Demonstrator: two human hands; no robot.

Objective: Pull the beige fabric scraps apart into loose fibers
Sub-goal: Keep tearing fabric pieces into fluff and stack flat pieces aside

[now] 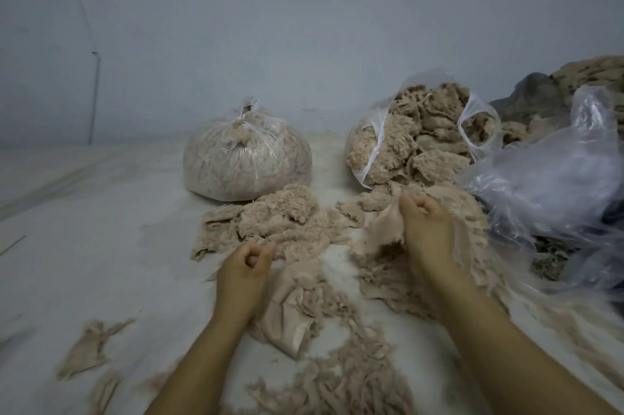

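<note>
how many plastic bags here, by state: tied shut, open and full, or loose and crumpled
Tied shut bag: 1
Open bag full of fibers: 1
Loose crumpled bag: 1
Total: 3

A tied bag (246,157) is sitting at the back, left of an open bag (418,141) that is holding fibers. A fiber pile (280,222) is lying just before the tied bag. Loose plastic sheeting (553,171) is spreading at right. The left hand (246,266) and right hand (427,225) are working before the bags, scraps (337,377) lying nearest.
</note>
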